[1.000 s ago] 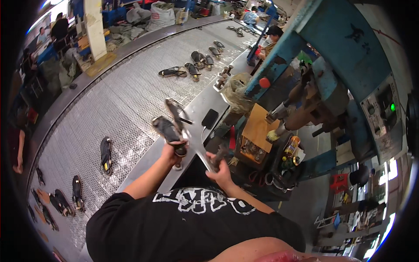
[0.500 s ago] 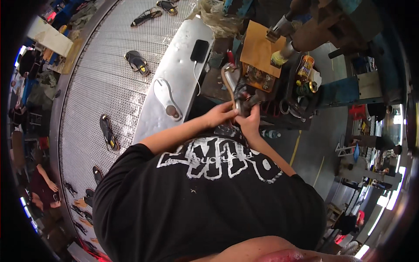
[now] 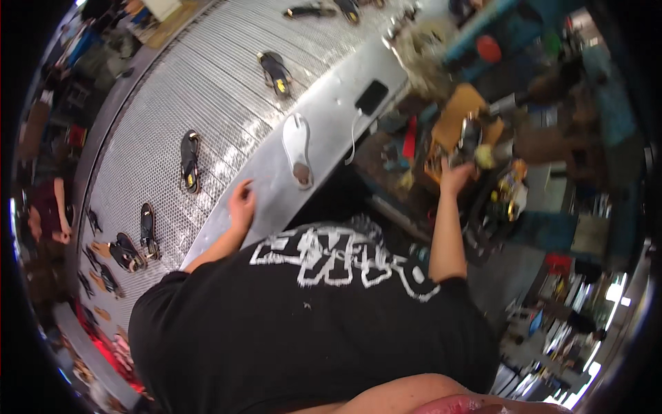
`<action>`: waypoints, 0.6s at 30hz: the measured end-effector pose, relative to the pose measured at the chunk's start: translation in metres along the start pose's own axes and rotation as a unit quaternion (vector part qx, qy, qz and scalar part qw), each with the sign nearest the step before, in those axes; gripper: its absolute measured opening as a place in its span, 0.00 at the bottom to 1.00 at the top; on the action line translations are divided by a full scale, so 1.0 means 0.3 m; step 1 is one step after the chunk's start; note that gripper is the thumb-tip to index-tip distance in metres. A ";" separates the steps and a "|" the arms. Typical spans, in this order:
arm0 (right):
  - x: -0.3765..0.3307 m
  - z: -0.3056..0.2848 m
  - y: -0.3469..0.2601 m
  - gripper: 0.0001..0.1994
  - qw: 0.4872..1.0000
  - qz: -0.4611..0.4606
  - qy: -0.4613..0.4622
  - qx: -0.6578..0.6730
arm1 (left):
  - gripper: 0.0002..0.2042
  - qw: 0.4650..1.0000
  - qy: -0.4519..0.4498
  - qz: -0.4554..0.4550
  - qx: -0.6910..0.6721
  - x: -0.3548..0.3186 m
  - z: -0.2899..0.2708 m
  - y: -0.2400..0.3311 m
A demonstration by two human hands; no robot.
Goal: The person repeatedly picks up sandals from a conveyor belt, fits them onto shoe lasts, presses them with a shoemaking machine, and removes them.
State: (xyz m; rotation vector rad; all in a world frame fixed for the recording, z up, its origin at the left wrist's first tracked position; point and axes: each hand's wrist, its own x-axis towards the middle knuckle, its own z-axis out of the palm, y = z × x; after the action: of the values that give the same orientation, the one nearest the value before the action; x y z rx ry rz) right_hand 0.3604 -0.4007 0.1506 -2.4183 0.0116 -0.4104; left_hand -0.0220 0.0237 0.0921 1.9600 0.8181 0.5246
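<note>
My left hand hovers by the conveyor side of a bare metal ledge, fingers loosely bent and apart with nothing visible in them. Farther along that ledge lies a pale sole-shaped piece with a brown heel patch. My right hand reaches out over the dark workbench on the right. Its fingers are closed at the lower end of a dark, shiny elongated thing, blurred by motion, in front of a brown board. The grip itself is partly hidden.
On the left, a metal mesh conveyor carries several dark sandals, among them a black one. A black phone with a white cable rests on the ledge. Blue machinery stands beyond the bench. Another person's arm shows at far left.
My hands were together on a sandal-shaped piece; now they are apart. The left has moved left to the ledge, the right forward and right over the bench. The view has turned.
</note>
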 end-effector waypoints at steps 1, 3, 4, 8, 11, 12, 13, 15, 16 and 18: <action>-0.050 0.006 -0.020 0.37 0.995 -0.007 0.032 0.094 | 0.23 0.993 0.071 -0.080 0.053 -0.007 -0.092 -0.153; -0.149 0.021 -0.054 0.40 0.955 -0.039 0.091 0.278 | 0.36 0.950 0.191 -0.141 0.204 -0.035 -0.255 -0.415; -0.244 0.004 -0.185 0.38 0.978 -0.151 0.127 0.073 | 0.42 0.872 0.192 -0.293 0.342 -0.073 -0.331 -0.496; -0.641 0.132 -0.309 0.12 0.942 -0.123 -0.215 0.225 | 0.47 0.846 0.163 -0.356 0.361 0.132 -0.414 -0.418; -0.860 0.321 -0.429 0.13 0.884 -0.055 -0.409 0.220 | 0.45 0.868 0.155 -0.275 0.383 0.265 -0.391 -0.585; -0.905 0.367 -0.487 0.22 0.869 -0.119 -0.431 0.211 | 0.43 0.871 0.153 -0.231 0.406 0.298 -0.391 -0.640; -0.948 0.406 -0.529 0.37 0.882 -0.191 -0.407 0.138 | 0.39 0.900 0.160 -0.213 0.344 0.340 -0.380 -0.643; -1.031 0.507 -0.587 0.48 0.912 -0.160 -0.369 0.084 | 0.33 0.910 0.148 -0.190 0.337 0.420 -0.348 -0.553; -1.041 0.552 -0.602 0.50 0.930 -0.181 -0.315 0.060 | 0.32 0.929 0.104 -0.188 0.303 0.455 -0.363 -0.444; -1.055 0.599 -0.642 0.46 0.938 -0.187 -0.285 0.056 | 0.24 0.960 0.056 -0.145 0.232 0.459 -0.426 -0.472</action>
State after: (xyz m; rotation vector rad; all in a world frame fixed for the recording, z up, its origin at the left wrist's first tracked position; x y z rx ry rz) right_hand 0.0939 -0.1033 0.0501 -2.3367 -0.7143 0.1395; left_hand -0.0567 0.2493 0.0355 2.1871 1.3743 0.2848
